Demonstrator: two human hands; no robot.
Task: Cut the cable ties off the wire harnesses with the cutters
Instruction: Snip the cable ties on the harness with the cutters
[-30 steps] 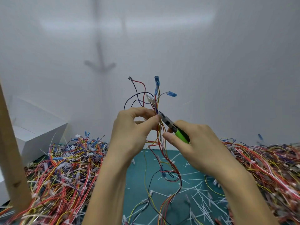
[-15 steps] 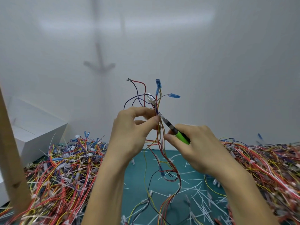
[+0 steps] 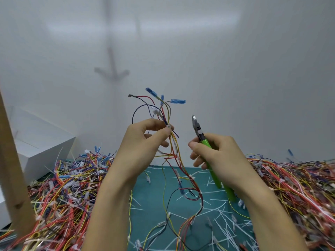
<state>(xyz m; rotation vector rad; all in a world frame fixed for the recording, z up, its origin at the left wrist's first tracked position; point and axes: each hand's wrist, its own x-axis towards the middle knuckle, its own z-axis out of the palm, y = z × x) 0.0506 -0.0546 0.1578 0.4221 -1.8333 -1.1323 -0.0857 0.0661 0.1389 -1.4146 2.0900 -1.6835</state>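
Note:
My left hand (image 3: 143,144) holds a wire harness (image 3: 178,165) up in front of me, thumb and forefinger pinching it at a small white cable tie (image 3: 168,126). Blue connector ends fan out above the pinch, and the coloured wires hang down onto the green mat (image 3: 155,201). My right hand (image 3: 217,156) grips the green-handled cutters (image 3: 203,140) to the right of the harness. Their metal jaws point upward and stand clear of the wires.
A large heap of tied harnesses (image 3: 61,192) covers the table on the left, and another heap (image 3: 293,185) lies on the right. Several cut white tie pieces (image 3: 223,220) litter the mat. A white box (image 3: 36,147) and a wooden post (image 3: 12,171) stand at the left.
The cutters were at the tie beside my left fingertips; now my right hand has drawn them away to the right with the jaws pointing up. The harness top has shifted slightly.

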